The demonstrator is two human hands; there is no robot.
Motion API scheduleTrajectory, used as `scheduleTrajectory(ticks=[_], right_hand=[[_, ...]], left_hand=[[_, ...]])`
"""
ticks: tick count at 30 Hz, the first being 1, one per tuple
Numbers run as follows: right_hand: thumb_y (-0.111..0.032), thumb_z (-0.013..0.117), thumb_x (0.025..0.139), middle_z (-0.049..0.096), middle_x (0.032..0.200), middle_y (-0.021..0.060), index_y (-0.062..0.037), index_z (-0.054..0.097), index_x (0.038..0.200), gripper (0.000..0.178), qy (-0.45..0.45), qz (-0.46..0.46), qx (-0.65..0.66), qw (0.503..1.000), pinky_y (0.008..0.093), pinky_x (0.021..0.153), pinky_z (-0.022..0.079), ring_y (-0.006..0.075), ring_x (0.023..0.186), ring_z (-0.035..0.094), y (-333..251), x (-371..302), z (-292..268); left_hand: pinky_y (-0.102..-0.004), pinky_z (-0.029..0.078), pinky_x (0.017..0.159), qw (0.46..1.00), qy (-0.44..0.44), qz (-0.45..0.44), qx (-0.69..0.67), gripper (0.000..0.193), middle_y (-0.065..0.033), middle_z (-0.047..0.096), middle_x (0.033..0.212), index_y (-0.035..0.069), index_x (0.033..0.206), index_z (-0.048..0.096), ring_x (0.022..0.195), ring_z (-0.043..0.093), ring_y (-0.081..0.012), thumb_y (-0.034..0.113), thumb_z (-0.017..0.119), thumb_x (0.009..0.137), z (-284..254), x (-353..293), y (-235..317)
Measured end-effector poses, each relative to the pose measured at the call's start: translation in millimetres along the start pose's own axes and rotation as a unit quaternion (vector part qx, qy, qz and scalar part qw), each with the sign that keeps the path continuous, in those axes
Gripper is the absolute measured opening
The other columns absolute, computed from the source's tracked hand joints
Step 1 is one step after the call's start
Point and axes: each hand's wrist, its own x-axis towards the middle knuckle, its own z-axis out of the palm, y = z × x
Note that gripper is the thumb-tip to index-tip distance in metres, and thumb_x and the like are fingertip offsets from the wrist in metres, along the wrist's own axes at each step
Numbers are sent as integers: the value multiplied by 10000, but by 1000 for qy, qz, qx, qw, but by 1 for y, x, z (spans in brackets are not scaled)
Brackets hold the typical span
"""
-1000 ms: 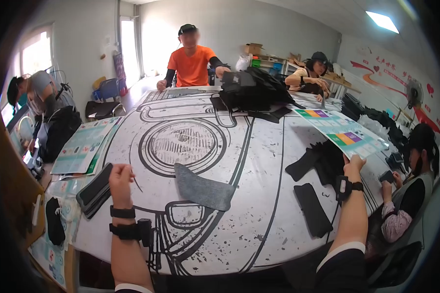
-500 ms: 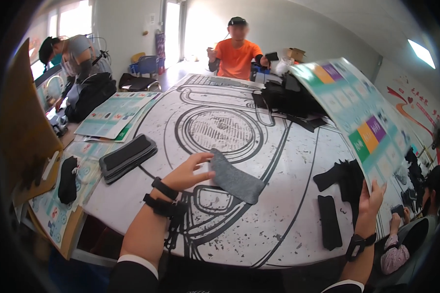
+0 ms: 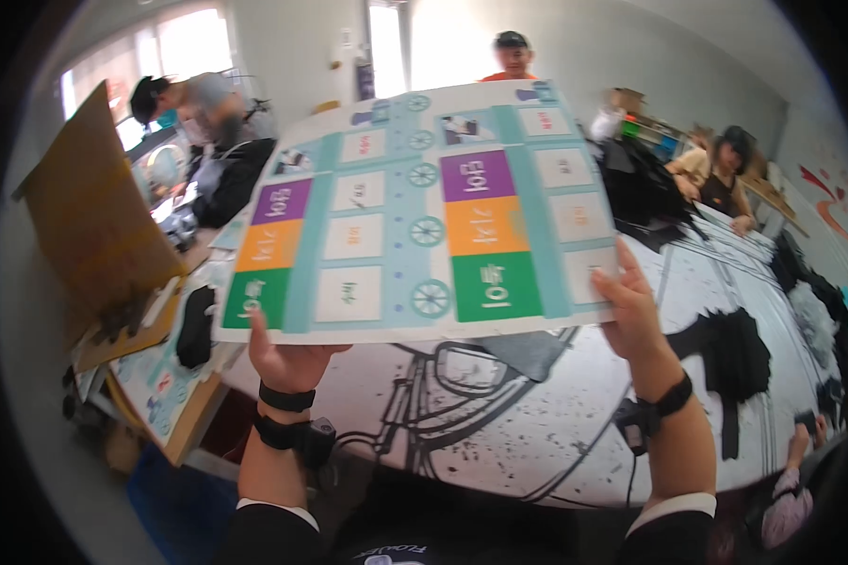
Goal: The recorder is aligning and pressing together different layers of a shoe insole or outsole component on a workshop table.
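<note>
One tall brown panel [image 3: 99, 188], apparently cardboard, stands at the far left, with a small black fabric bundle [image 3: 196, 327] to its right. Next comes the left hand [image 3: 290, 358], gripping the near left corner of a large, flat teal-and-white sheet [image 3: 419, 221], thumb on top and fingers underneath. The sheet, printed with purple, orange and green blocks, is raised in front of the person, above the white tabletop with black line drawings [image 3: 584, 428]. Past its near edge shows part of a flat grey felt-like piece [image 3: 530, 355]. The right hand [image 3: 634, 306] clasps the sheet's right edge near the corner. Farther right, a loose black fabric pile [image 3: 733, 350] lies on the tabletop. Judging by this, lifting the sheet is done; it is not yet set down, and the grey piece is untouched.
</note>
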Motion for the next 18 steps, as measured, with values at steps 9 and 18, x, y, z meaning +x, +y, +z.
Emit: scheduleTrajectory(ticks=[9,18], right_hand=[[18,490,833,455,1263,156,-51,227,1388,618,-47,31,-32,998,353,935,439,232,1135,498,-3,6,7],[65,559,794,425,983,58,-17,529,849,104,-41,-524,-137,840,180,594,374,74,716,464,-92,-45,-3]], left_hand=[[-361,440,911,989,145,3,-18,630,-181,514,1216,-45,1278,395,1102,519,-272,361,568,829,-104,-84,60],[-336,472,879,944,228,47,234,501,-153,541,1176,-41,1257,394,1025,574,-256,94,577,811,-69,-51,99]])
